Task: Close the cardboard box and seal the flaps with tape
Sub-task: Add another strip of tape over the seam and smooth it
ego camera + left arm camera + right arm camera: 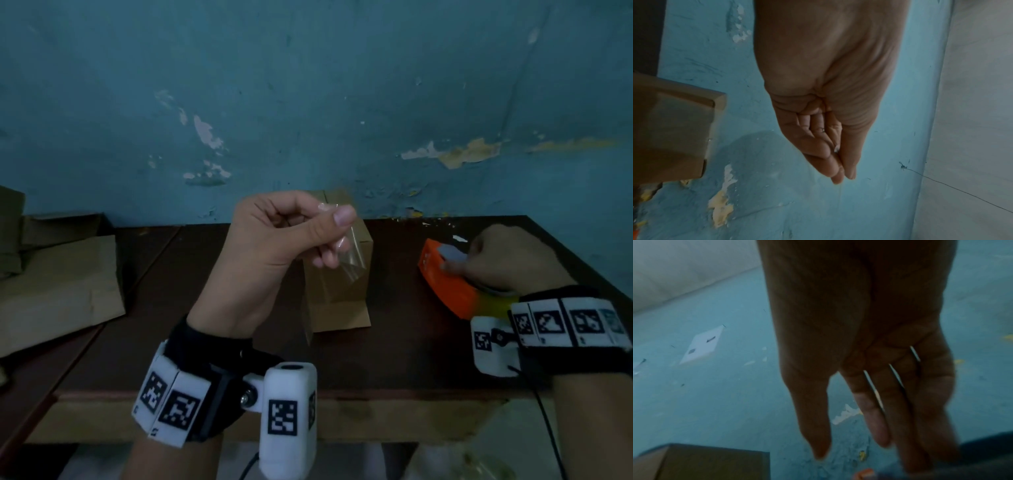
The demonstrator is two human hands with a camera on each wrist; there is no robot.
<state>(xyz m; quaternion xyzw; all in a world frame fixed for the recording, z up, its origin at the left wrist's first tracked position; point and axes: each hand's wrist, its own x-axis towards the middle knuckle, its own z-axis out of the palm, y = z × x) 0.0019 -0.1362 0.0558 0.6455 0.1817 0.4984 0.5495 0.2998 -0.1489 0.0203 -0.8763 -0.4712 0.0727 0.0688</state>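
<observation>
In the middle of the head view, a strip of clear tape (337, 270) is pinched between thumb and forefinger of the left hand (274, 236), held up above the cardboard box (339, 291), with the rest of the strip hanging loose down in front of the box. The other fingers are curled in, nothing else is held. Over at the right of the frame, the right hand (507, 257) is laid on the orange tape dispenser (445, 284) on the table (205, 342); the fingers look fairly straight in the wrist view, but whether the dispenser is actually gripped can't really be told. The step is probably best done by keeping the strip taut and off itself, since loose clear tape tends to fold and stick, then the free end should be lined up along the seam and pressed down from the centre outward. The box itself is a small plain brown one, standing upright at centre near the back edge of the table. Its top flaps appear folded shut, and a glossy band that looks like tape is already seen over the top. Flattened cardboard (58, 284) is piled at the left edge.
</observation>
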